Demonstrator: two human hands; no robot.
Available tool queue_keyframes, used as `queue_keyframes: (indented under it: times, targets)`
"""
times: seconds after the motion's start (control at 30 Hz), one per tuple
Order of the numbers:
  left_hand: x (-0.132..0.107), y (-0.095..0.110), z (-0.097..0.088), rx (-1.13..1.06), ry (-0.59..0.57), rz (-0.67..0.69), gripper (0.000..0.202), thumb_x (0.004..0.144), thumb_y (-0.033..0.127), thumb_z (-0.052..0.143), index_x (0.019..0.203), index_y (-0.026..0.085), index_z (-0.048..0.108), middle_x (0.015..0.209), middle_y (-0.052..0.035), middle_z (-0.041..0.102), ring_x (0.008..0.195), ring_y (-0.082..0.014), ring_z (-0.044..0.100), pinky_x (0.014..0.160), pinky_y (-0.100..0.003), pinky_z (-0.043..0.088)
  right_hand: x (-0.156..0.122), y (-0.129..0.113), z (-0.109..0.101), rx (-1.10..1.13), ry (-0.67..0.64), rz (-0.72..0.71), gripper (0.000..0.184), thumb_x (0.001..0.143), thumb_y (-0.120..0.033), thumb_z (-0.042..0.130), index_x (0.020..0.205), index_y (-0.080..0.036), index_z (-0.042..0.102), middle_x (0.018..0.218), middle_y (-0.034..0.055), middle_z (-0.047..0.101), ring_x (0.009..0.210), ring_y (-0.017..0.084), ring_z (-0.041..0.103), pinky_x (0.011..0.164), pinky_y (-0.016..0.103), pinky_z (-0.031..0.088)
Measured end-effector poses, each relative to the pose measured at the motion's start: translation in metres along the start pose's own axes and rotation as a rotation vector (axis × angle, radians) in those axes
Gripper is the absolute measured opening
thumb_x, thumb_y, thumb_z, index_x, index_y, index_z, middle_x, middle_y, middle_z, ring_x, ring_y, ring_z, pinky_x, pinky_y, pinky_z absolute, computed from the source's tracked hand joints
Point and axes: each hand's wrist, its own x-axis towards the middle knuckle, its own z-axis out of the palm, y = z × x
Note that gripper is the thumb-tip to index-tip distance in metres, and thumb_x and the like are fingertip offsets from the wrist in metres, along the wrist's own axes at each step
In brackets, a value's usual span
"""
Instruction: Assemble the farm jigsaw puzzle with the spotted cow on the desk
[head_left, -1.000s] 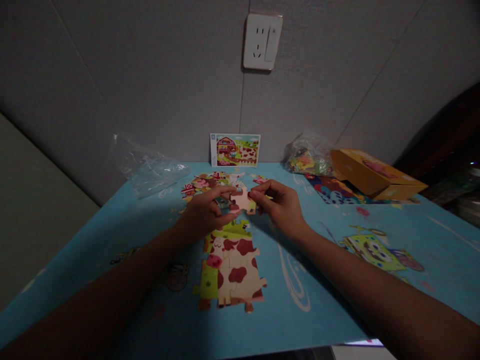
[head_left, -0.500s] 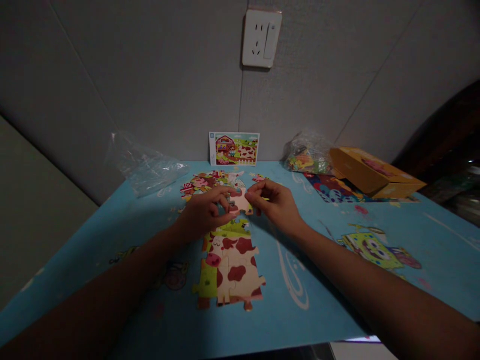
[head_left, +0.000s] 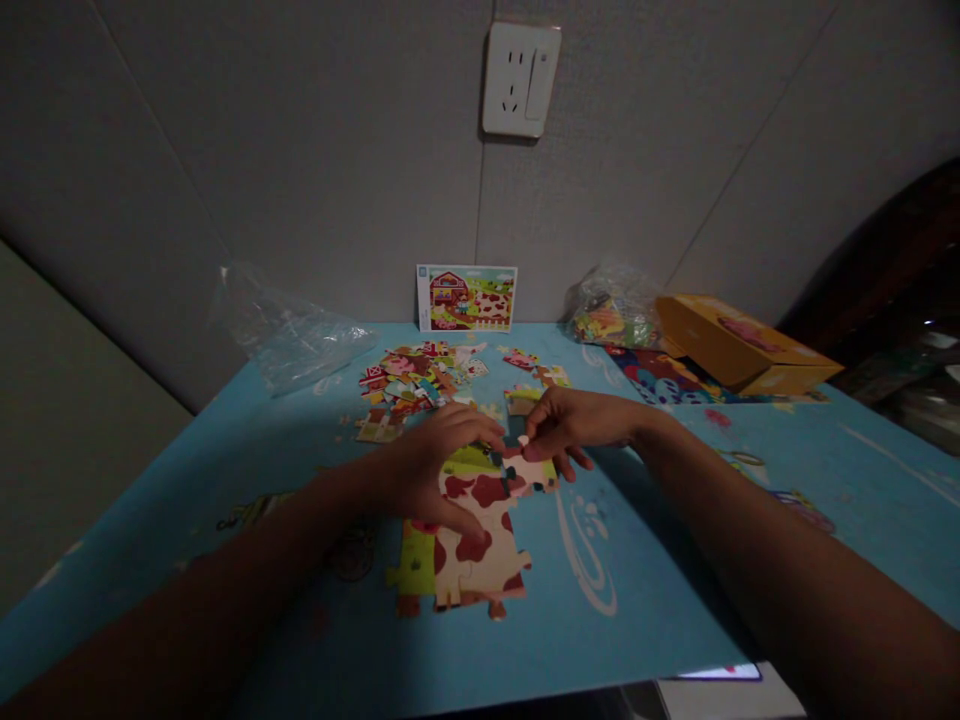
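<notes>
A partly joined jigsaw puzzle with a brown-and-white cow lies flat in front of me. My right hand pinches a pale puzzle piece with thumb and fingers, at the joined part's upper right edge; whether it is locked in I cannot tell. My left hand lies over the joined part's upper left, thumb and fingers spread apart, covering the cow's head. Beyond my hands is a pile of loose puzzle pieces, and a few others lie to its right.
A picture card of the farm scene leans on the wall under a socket. At the left is a clear plastic bag. A bag of pieces and a yellow box are at the back right, on the blue tablecloth.
Both hands have come nearer and down to the joined puzzle. The piece, held up between both hands before, is now at the puzzle's right edge in my right hand. My left hand has let go.
</notes>
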Motion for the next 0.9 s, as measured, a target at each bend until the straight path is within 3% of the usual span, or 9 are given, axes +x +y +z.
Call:
queue_keyframes:
  times: [0.1,0.23,0.37,0.5,0.63,0.9]
  targets:
    - [-0.002,0.008,0.003,0.045,-0.173,-0.036,0.106,0.046,0.069,0.082,0.133,0.019,0.05,0.145,-0.019,0.047,0.135,-0.0405,0.038,0.112,-0.056,0.027,0.0,0.002,0.0,-0.057,-0.099,0.077,0.046,0.07,-0.058,0.072,0.066,-0.013,0.062,0.046,-0.0038,0.058,0.037,0.007,0.053,0.032,0.016,0.031]
    - [-0.004,0.02,0.003,0.114,-0.28,-0.118,0.116,0.044,0.078,0.077,0.139,0.018,0.047,0.155,-0.0187,0.033,0.142,-0.0428,0.028,0.117,-0.061,0.011,0.001,0.0,0.003,-0.075,-0.212,0.115,0.051,0.07,-0.064,0.071,0.07,-0.013,0.063,0.047,-0.0045,0.058,0.036,0.007,0.054,0.031,0.016,0.031]
    - [-0.005,0.031,0.003,0.148,-0.307,-0.144,0.11,0.048,0.08,0.073,0.135,0.017,0.049,0.157,-0.0193,0.028,0.145,-0.0425,0.02,0.117,-0.061,0.008,0.001,-0.004,0.009,-0.034,-0.331,0.147,0.051,0.064,-0.061,0.077,0.073,-0.013,0.061,0.053,-0.0027,0.064,0.044,0.011,0.062,0.034,0.015,0.039]
    - [-0.006,0.036,0.005,0.161,-0.297,-0.153,0.094,0.052,0.078,0.072,0.123,0.019,0.055,0.155,-0.0199,0.033,0.144,-0.0431,0.023,0.116,-0.061,0.012,0.0,-0.013,0.02,-0.042,-0.419,0.231,0.051,0.065,-0.061,0.076,0.074,-0.013,0.061,0.057,0.0001,0.067,0.047,0.013,0.065,0.037,0.017,0.044]
    - [-0.006,0.035,0.006,0.164,-0.26,-0.138,0.084,0.054,0.073,0.074,0.116,0.02,0.056,0.153,-0.0179,0.037,0.142,-0.0428,0.027,0.116,-0.059,0.015,-0.002,-0.021,0.027,-0.114,-0.412,0.287,0.05,0.07,-0.062,0.071,0.068,-0.013,0.06,0.054,0.0008,0.065,0.043,0.012,0.061,0.036,0.018,0.04]
    - [-0.006,0.029,0.002,0.162,-0.228,-0.163,0.079,0.054,0.069,0.076,0.113,0.02,0.056,0.152,-0.0173,0.038,0.14,-0.0431,0.029,0.114,-0.059,0.017,-0.003,-0.02,0.024,-0.107,-0.365,0.2,0.051,0.075,-0.064,0.065,0.072,-0.012,0.064,0.061,0.0017,0.069,0.044,0.009,0.061,0.035,0.016,0.032]
